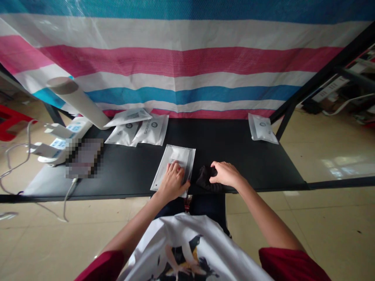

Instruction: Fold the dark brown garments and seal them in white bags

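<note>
Dark cloth (202, 180), bunched up, lies at the near edge of the desk (234, 146), approx. center, just right of a frosted bag (165, 164). R hand (224, 174) comes in from the near right, forearm angled in, wrist low; its grip is clamped on the cloth's right side, thumb nearer, fingers farther. L hand (173, 180) rests back-up on the bag's near half, forearm in from near left, fingers bent, thumb spread to the right by the bag's edge; can't tell if that grip pinches any film.

Bag lies flat, sl. tilted, print partly under the fingers; contents n/a to see. Far left: 3 more bags (152, 132), overlapping, 1 across the top; 2 w/ round dark logos. Far right: 1 bag (263, 129), sl. puffed, same type of logo. Contents of these unclear too.

Far left also: white bottle (82, 103) w/ grey lid, power strip (76, 128) w/ 2 white plugs (60, 130), nearer a blurred-out flat item (84, 158) w/ cable (68, 195). Striped sheet (187, 62) hangs along the far side.
</note>
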The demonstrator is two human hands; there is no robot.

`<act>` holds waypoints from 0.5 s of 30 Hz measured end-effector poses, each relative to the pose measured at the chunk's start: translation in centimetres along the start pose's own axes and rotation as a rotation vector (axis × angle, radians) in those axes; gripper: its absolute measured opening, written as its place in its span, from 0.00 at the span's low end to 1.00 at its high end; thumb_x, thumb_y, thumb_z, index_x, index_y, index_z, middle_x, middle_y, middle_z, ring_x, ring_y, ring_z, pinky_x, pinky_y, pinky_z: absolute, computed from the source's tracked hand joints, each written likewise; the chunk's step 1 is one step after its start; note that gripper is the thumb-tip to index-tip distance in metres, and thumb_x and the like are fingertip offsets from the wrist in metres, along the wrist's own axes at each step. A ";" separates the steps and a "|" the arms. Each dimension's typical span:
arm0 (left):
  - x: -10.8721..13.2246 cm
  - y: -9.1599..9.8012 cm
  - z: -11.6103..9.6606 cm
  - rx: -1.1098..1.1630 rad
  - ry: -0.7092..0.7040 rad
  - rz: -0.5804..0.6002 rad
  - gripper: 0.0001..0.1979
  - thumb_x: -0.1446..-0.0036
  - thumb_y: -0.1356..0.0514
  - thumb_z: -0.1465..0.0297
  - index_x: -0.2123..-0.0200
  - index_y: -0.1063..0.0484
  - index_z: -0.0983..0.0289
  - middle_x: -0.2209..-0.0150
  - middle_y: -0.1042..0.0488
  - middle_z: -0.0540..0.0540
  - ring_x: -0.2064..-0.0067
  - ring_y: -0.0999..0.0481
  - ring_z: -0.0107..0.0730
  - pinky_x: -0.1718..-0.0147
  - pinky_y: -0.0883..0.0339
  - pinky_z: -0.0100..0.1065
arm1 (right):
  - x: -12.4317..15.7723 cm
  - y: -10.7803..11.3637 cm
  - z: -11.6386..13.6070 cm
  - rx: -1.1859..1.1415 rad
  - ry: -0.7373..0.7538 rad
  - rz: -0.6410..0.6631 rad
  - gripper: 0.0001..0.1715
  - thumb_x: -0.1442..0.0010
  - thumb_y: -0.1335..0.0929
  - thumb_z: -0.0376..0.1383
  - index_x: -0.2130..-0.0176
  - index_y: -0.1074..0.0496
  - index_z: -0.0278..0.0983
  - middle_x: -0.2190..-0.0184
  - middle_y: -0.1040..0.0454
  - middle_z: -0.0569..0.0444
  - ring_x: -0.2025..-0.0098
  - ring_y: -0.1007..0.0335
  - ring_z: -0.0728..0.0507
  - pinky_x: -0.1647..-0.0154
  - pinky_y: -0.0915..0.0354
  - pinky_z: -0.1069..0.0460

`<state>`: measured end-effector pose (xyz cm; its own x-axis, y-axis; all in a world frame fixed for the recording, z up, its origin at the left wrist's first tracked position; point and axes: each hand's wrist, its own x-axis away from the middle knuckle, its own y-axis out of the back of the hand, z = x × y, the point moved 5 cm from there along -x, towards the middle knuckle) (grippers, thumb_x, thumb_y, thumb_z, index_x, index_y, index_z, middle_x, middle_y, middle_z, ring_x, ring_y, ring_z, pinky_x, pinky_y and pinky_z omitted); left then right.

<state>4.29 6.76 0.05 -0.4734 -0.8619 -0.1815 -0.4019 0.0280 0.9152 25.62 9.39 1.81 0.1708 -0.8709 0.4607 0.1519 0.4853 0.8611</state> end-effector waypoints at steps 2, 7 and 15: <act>0.1 0.0 0.1 0.028 -0.002 0.003 0.07 0.44 0.41 0.65 0.66 0.34 0.63 0.59 0.33 0.61 0.40 0.37 0.56 0.42 0.41 0.61 | 0.7 -0.3 0.5 -0.002 0.005 0.006 0.32 0.53 0.27 0.45 0.49 0.28 0.39 0.55 0.22 0.44 0.51 0.26 0.33 0.56 0.37 0.47; 0.4 0.1 0.5 0.063 -0.013 0.008 0.06 0.42 0.42 0.66 0.66 0.33 0.62 0.59 0.32 0.60 0.39 0.38 0.54 0.40 0.41 0.58 | 1.5 -0.9 1.7 -0.010 0.085 0.040 0.36 0.58 0.26 0.43 0.49 0.28 0.38 0.55 0.23 0.45 0.51 0.28 0.35 0.54 0.37 0.48; 0.8 0.9 0.5 0.034 -0.092 0.059 0.05 0.38 0.45 0.69 0.64 0.30 0.62 0.56 0.32 0.59 0.39 0.36 0.51 0.41 0.38 0.54 | 0.7 -1.3 1.8 -0.190 0.251 -0.026 0.16 0.58 0.28 0.41 0.67 0.24 0.36 0.60 0.23 0.45 0.52 0.30 0.35 0.51 0.36 0.47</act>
<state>3.16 6.33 0.58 -0.5665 -0.8081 -0.1614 -0.3970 0.0960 0.9128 23.80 8.05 1.39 0.3954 -0.8487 0.3512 0.3345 0.4891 0.8055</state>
